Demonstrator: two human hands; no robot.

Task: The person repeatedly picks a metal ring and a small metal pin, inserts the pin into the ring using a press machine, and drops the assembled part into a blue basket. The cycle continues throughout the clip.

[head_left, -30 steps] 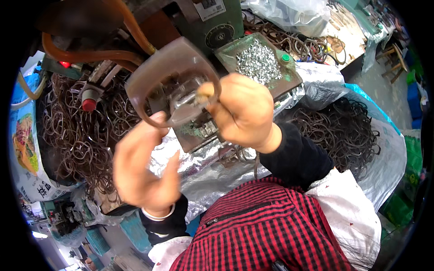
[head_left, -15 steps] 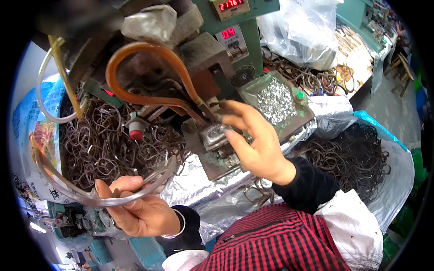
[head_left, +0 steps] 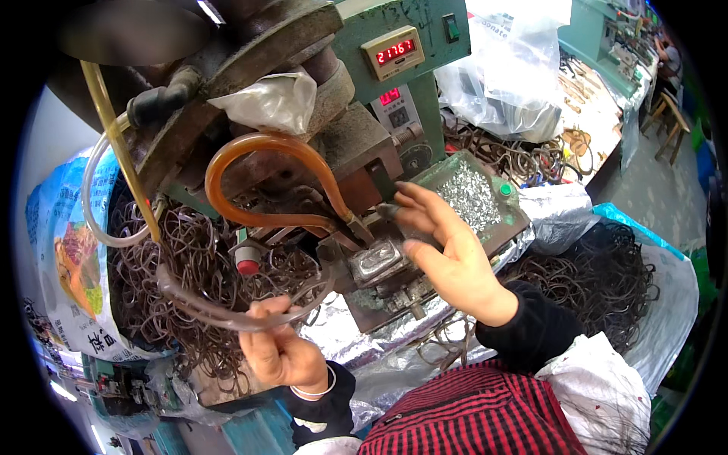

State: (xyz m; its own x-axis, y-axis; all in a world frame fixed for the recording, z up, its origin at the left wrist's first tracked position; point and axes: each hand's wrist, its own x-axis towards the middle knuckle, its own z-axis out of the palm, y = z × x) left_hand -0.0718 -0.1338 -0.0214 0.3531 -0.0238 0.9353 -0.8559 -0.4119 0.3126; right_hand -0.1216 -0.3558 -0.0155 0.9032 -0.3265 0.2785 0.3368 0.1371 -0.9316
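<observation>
A glossy, see-through-looking curved strip (head_left: 205, 309) is pinched by my left hand (head_left: 284, 356); it bows out to both sides and is blurred. My right hand (head_left: 462, 262) is beside the press, thumb and fingers apart, fingertips smeared by motion. Just left of its thumb sits a small shiny metal block (head_left: 377, 260) on the press bed. An orange-brown loop (head_left: 315, 155) stands over the bed, both ends reaching down to the metal jaws (head_left: 355, 230). Whether a small dark blur at my right fingertips is a separate thing, I cannot tell.
A tray of silvery metal bits (head_left: 466, 196) lies right of the press. Dark curled strips (head_left: 178, 284) heap up at the left, and more (head_left: 599, 280) fill a bag at the right. A red push button (head_left: 246, 266), green press housing (head_left: 409, 45) and hanging tube (head_left: 98, 231) stand close by.
My left hand and the curved strip have moved right, toward the press. My right hand has drawn slightly away from the jaws. The view has shifted, and the red counter display has changed.
</observation>
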